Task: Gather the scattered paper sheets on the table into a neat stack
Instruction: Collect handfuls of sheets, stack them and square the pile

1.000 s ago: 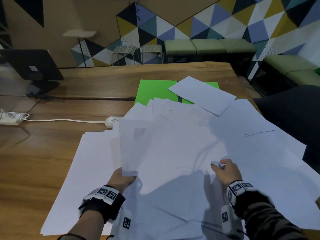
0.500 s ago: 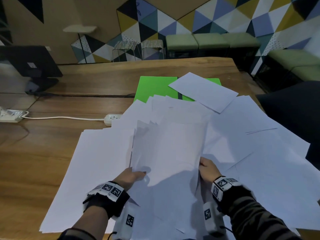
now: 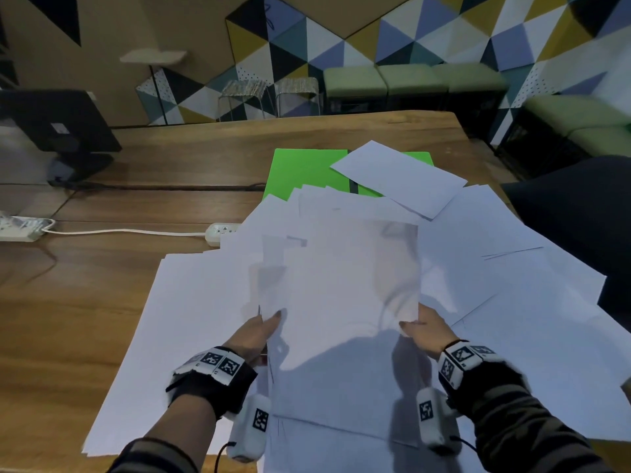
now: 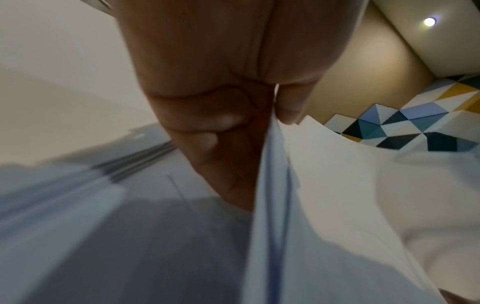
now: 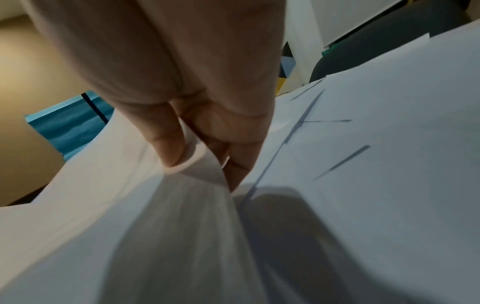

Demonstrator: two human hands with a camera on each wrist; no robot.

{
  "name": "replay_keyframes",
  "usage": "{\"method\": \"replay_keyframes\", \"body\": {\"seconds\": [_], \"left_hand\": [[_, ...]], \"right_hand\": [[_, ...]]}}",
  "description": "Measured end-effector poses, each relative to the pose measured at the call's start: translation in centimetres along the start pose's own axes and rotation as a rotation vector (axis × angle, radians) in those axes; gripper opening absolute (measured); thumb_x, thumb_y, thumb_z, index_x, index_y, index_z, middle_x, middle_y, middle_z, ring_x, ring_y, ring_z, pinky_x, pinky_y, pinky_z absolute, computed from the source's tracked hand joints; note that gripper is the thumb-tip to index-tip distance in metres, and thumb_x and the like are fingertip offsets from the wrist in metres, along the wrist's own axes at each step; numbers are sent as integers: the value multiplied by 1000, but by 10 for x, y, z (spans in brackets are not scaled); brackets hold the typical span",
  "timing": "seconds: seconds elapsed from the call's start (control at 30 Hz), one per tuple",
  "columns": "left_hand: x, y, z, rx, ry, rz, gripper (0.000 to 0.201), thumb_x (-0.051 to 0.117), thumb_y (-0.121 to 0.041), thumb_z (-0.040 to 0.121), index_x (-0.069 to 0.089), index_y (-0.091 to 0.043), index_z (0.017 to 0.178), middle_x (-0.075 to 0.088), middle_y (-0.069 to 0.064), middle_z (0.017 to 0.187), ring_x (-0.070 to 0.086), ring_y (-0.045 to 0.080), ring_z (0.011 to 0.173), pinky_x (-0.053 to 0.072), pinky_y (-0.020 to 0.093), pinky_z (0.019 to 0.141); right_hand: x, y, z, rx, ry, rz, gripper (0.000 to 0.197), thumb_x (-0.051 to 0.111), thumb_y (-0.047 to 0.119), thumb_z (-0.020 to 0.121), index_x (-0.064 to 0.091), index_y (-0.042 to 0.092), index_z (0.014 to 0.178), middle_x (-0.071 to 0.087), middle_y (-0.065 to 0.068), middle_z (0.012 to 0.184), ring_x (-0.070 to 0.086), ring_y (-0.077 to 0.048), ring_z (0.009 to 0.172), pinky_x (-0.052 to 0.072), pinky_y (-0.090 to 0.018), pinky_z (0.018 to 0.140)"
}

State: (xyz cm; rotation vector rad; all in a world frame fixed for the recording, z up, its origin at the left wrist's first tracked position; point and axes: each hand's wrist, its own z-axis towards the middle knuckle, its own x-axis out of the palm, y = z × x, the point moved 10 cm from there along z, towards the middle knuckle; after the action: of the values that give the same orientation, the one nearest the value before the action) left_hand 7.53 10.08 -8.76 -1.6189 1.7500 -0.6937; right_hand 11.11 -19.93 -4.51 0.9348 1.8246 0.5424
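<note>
Two hands hold one bundle of white sheets [image 3: 341, 285] raised off the table [image 3: 85, 319], near the person and roughly central. The left hand [image 3: 254, 332] pinches the bundle's left edge, thumb on top; in the left wrist view that edge runs between thumb and curled fingers [image 4: 207, 123]. The right hand [image 3: 426, 331] pinches the right edge near its lower corner, and the right wrist view shows the paper curling over a fingertip there.

The bundle's long axis runs from near to far, away from the person, and it is held tilted with the far end up. It lies squarely between the hands, so neither hand is nearer. Its sheets look thin and translucent against the light; the upper edges are staggered, not flush. Judged from this, squaring the edges is the step in hand.

Many loose sheets [image 3: 512, 336] are spread flat beneath and around it: a wide band to the left, a broader overlapping spread to the right and far side. One single sheet [image 3: 399, 179] lies farthest off, skewed across a green folder [image 3: 304, 172]. The right hand is the nearer to that larger spread, so gathering it likely falls to that side. A white power strip [image 3: 222, 230] sits just left of the paper.
</note>
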Motion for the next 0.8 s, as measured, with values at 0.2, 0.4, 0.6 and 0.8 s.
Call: {"method": "replay_keyframes", "body": {"seconds": [0.2,0.4,0.6,0.8], "left_hand": [[-11,-4,3,84,-94,-54,46,66,-52,75,57,-8,70,52,12,64,50,23,63,37,33,63],[-7,-19,-9,171,-88,-9,36,70,-43,79,59,-11,67,63,5,61,58,15,50,47,22,50],[15,-10,-8,200,-12,-44,20,70,-7,57,61,1,73,62,15,70,59,27,73,47,31,66],[2,-41,-19,262,-21,-148,16,71,0,75,60,-8,67,63,-2,54,60,21,59,49,27,60]], "right_hand": [[-3,-2,-6,2,-54,-140,43,33,6,98,33,7,141,39,-12,145,38,-29,133,30,-31,107],[-3,-14,-3,-22,-15,-30,36,40,-2,91,51,5,125,58,-11,119,54,-29,114,35,-24,87],[32,-11,-14,-78,51,16,30,60,13,87,51,10,116,60,-12,116,56,-29,109,43,-33,94],[0,-18,-7,-3,-21,443,98,84,32,64,26,20,142,39,1,134,42,-18,123,36,-41,108]]}}
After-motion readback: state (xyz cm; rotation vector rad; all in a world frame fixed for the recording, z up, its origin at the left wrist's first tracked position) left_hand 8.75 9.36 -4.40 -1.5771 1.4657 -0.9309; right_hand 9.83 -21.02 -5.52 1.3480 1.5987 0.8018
